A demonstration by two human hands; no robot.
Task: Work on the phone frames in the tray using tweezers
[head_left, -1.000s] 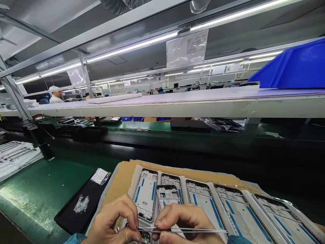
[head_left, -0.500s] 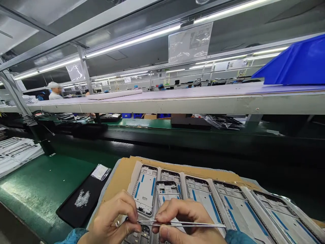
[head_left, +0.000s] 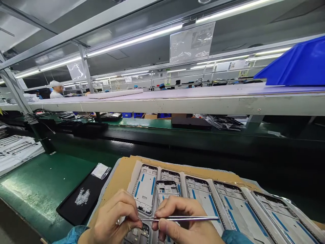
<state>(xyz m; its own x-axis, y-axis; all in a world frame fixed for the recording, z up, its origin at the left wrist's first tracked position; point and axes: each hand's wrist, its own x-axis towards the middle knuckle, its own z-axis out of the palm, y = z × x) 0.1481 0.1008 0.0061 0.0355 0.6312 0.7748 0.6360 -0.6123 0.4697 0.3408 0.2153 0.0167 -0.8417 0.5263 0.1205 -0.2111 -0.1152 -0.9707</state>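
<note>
My right hand [head_left: 184, 217] holds metal tweezers [head_left: 200, 218] between thumb and fingers, their tips pointing left. My left hand [head_left: 114, 215] is closed in a pinch at those tips; whatever lies between its fingertips is too small to make out. Below the hands are phone middle frames [head_left: 145, 189] with blue strips, set in slots of a pale tray. One frame [head_left: 167, 189] rests overlapping another in the second slot. Under my left fingers, a dark-topped frame [head_left: 138, 234] shows partly. Left of the hands, small clear pieces [head_left: 82, 197] lie heaped on a black tray [head_left: 66, 207].
A small clear bag [head_left: 101, 171] lies at the black tray's far end. Cardboard [head_left: 123, 169] sits under the frame tray. White stacked sheets [head_left: 17, 149] lie far left. A shelf [head_left: 157, 105] with a blue bin [head_left: 297, 64] crosses ahead. A person in a white cap [head_left: 56, 89] is far off.
The tweezers have turned slightly in my right hand, their rear end now higher and their two arms closer together. My left hand stays pinched at the tips.
</note>
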